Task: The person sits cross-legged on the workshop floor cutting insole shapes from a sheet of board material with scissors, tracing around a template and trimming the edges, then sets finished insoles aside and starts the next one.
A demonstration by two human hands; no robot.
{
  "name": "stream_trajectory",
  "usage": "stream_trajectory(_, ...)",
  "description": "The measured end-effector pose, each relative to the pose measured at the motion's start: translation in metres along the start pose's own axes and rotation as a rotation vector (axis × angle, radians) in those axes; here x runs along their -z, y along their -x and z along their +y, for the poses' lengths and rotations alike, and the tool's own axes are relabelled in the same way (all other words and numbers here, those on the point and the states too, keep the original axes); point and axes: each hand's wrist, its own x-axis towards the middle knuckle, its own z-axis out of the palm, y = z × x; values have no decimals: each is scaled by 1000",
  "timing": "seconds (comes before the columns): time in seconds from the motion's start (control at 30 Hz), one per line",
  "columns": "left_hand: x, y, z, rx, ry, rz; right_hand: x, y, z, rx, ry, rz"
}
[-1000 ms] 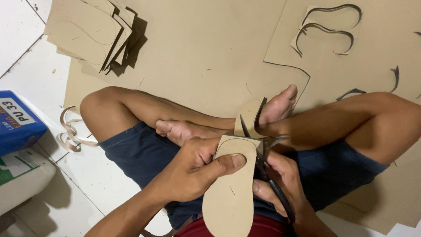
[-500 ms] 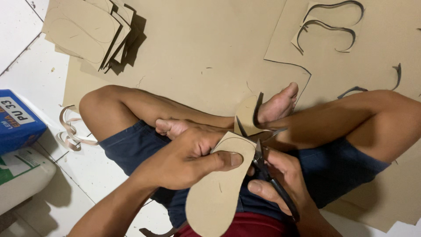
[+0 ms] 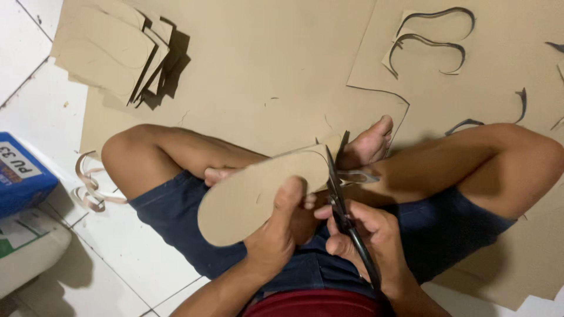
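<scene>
Tan cardboard fills most of the view: a big sheet [image 3: 258, 76] covers the floor under the seated person, and a sole-shaped cutout [image 3: 258, 194] is held above the lap, lying nearly flat, its long axis running left to right. The left hand [image 3: 273, 235] grips the sole's near edge, thumb pressed on top, the other fingers hidden underneath. The right hand [image 3: 367, 235] is curled shut around the dark handles of scissors [image 3: 341, 194], whose blades point away from the body and meet the sole's right end, where a narrow trimmed strip [image 3: 332, 144] curls up. A stack of cut soles [image 3: 111, 50] lies at the upper left, well apart. Curled offcuts [image 3: 88, 185] rest on white tiles beside a blue box [image 3: 20, 173].
</scene>
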Motion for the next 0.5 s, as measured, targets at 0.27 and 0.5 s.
stream_trajectory(0.27,4,7,20,214,161,-88,-4,-3,-4,77,-39,14)
stream_trajectory(0.5,11,4,22,206,152,1,0,4,0,17,-69,7)
